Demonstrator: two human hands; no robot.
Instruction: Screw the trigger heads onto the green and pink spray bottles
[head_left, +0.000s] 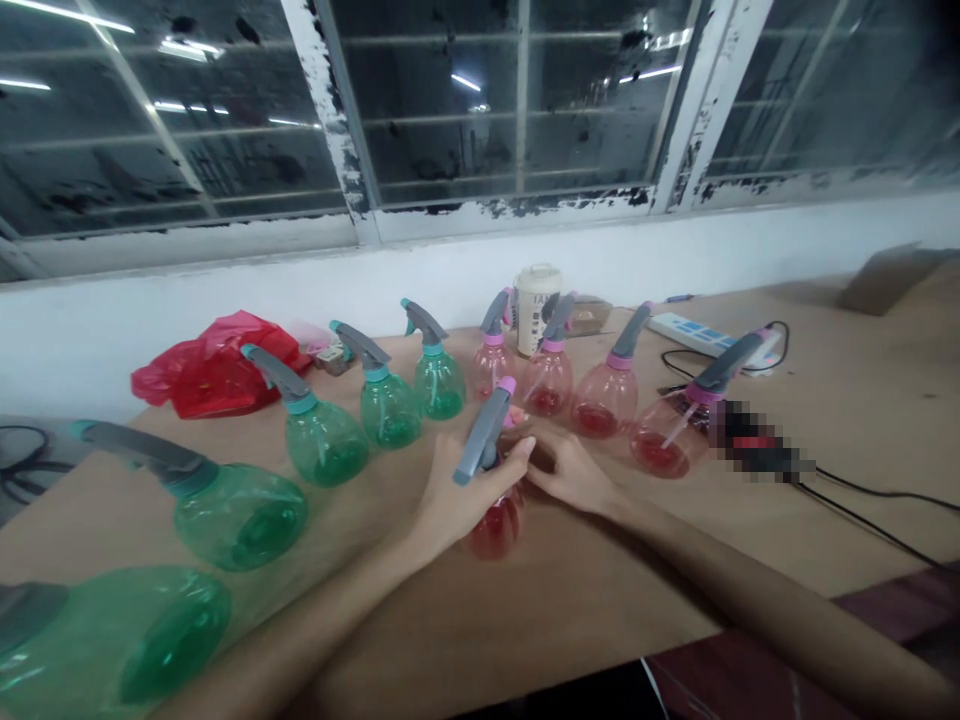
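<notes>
Grips the red bottle point(495, 535) by the neck with the left hand point(465, 492), closed just under the grey head point(484, 435), thumb reaching across to the right. Brings in support with the right hand point(571, 470) on the other side, fingers bent close to the neck; can't tell whether on it or just beside it, with the tips partly hidden.

Placed right in front of the body, apparently base down on the table point(420, 640), between green bottles point(326, 445) on the left and more red bottles point(606, 400) behind and to the right.

Looks like close work around the head and neck, so best to brace firmly there and go easy on the thin-looking body. Press the base flat against any twist. Set the right fingertips opposite the left thumb, to share the load evenly. Mind that nearest green bottle point(142, 635), close by the left forearm point(337, 605) in this view. Watch the elbows, turn from the wrists!
</notes>
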